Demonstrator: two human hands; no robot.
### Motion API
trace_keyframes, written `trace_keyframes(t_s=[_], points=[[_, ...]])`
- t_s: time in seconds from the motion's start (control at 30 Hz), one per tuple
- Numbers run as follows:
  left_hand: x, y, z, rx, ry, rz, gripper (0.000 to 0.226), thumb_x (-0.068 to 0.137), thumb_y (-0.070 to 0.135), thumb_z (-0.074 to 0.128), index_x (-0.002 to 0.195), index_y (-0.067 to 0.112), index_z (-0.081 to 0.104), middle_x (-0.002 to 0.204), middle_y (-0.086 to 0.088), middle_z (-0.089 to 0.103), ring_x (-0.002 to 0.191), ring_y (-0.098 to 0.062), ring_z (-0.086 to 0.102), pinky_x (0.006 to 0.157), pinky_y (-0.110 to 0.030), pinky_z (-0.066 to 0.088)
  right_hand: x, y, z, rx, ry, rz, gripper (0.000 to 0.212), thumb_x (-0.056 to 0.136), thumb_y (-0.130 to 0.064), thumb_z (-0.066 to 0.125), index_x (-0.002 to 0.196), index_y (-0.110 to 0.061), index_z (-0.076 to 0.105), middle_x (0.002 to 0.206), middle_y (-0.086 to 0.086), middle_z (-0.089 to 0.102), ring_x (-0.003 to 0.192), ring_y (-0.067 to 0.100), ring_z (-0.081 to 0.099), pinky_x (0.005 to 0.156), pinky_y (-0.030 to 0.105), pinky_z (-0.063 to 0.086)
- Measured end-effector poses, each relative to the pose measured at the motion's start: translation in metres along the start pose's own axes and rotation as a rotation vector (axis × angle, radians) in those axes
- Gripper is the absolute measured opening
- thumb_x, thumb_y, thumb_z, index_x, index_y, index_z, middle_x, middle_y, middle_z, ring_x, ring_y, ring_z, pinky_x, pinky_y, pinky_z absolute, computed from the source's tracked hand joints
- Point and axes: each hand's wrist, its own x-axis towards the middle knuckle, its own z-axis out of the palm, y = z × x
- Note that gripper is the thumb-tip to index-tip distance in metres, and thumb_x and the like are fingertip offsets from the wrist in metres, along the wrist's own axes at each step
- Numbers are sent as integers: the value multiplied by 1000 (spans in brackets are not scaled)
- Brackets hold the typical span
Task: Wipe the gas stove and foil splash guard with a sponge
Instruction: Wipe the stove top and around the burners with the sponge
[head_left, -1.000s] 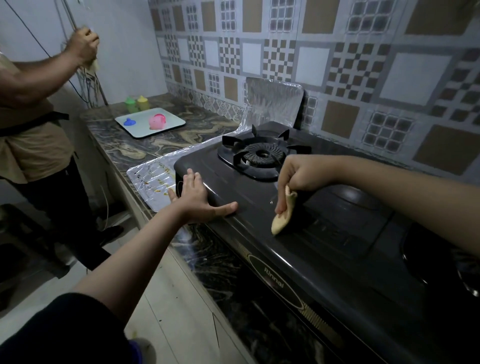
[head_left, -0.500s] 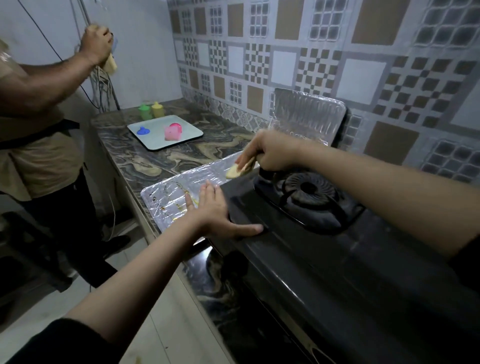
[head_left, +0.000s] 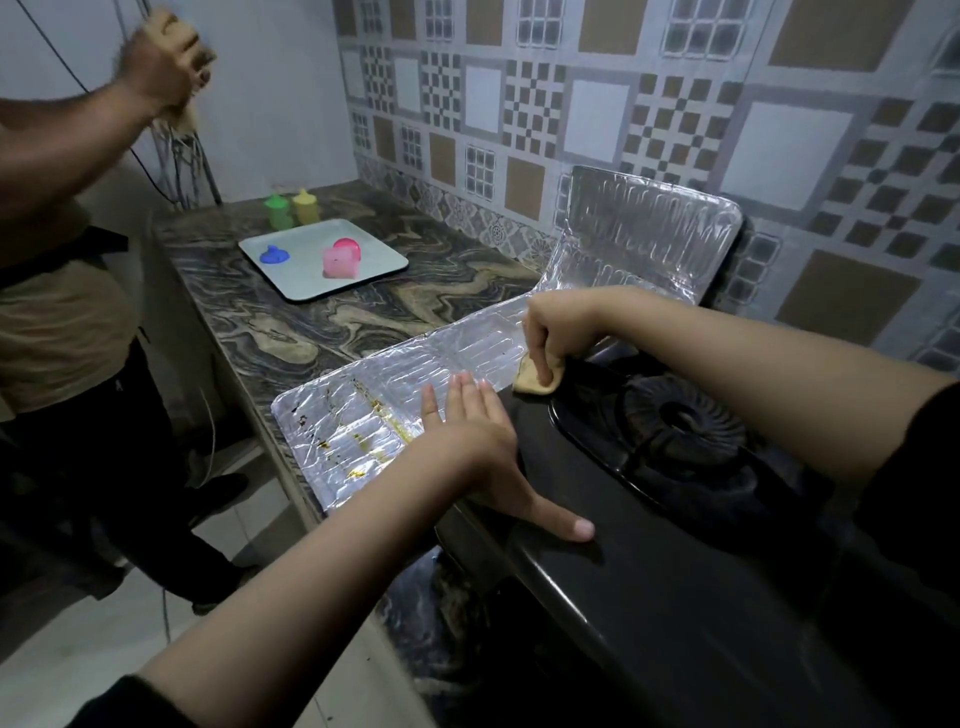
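I see the sponge (head_left: 537, 375) pinched under my right grip (head_left: 558, 332), fingers curled over it, pressing it where the foil splash guard (head_left: 395, 400) meets the black gas stove (head_left: 649, 545). The burner (head_left: 685, 421) sits just right of that grip. My left grip (head_left: 478, 441) lies flat and spread, fingers on the stained foil, thumb on the stove top. Beyond, on the table (head_left: 322, 322), a tray (head_left: 296, 280) sits well apart.
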Motion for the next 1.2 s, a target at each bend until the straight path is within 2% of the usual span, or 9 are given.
trace_keyframes(t_s=[0.13,0.23,0.43,0.57,0.67,0.77,0.87,1.0,1.2], points=[[3,0,-2,-2,-33,10,168,36,93,60,141,-3,-30,151,-22,-33,138,-34,-34,113,-57,-15,6,24,-2,67,48,105,35,75,0,61,54,-27,67,58,-6,62,64,9,55,61,25,45],[2,1,-3,-6,-48,18,167,38,91,63,140,-3,-31,150,-23,-34,138,-36,-34,115,-52,-14,-1,41,-4,53,76,183,29,77,3,58,65,-21,70,44,-10,56,50,2,52,45,13,38],[0,1,-5,-26,-58,37,166,40,89,64,140,-3,-31,150,-24,-34,139,-36,-32,117,-49,-13,-8,56,-12,-82,144,299,16,71,-3,69,77,-16,78,66,4,64,67,19,57,58,25,43],[0,0,-4,-29,-49,47,167,39,90,64,140,-4,-30,150,-25,-32,139,-37,-31,117,-49,-12,-14,33,-11,160,293,121,19,75,-6,67,85,-18,78,84,9,70,75,16,58,65,24,42],[1,0,-4,-22,-46,45,168,38,91,63,140,-4,-31,150,-25,-32,140,-38,-30,117,-49,-12,-22,5,1,247,131,-35,46,73,7,47,89,-23,78,92,6,67,66,5,54,56,13,40],[1,0,-3,-31,-43,48,167,39,90,63,140,-4,-31,151,-24,-32,139,-36,-31,117,-48,-14,-14,5,10,228,58,-31,51,60,-4,39,71,-39,75,100,10,69,73,17,56,63,27,45],[2,-1,-2,-37,-40,55,167,39,91,62,140,-3,-31,151,-23,-33,140,-35,-31,117,-49,-13,-12,20,3,174,42,85,45,72,1,43,70,-32,74,85,8,67,52,7,49,41,16,37],[2,-1,-3,-42,-35,59,166,40,89,63,140,-3,-31,148,-24,-37,137,-35,-36,116,-49,-15,-10,38,-4,145,66,174,27,82,-6,62,73,-29,73,61,-11,60,64,11,53,57,23,43],[15,-1,-4,-148,141,237,159,46,86,64,145,-1,-25,149,-20,-37,135,-29,-39,114,-53,-18,-1,56,-6,134,95,238,22,78,-7,65,78,-26,77,68,-11,61,65,8,52,58,24,44]])
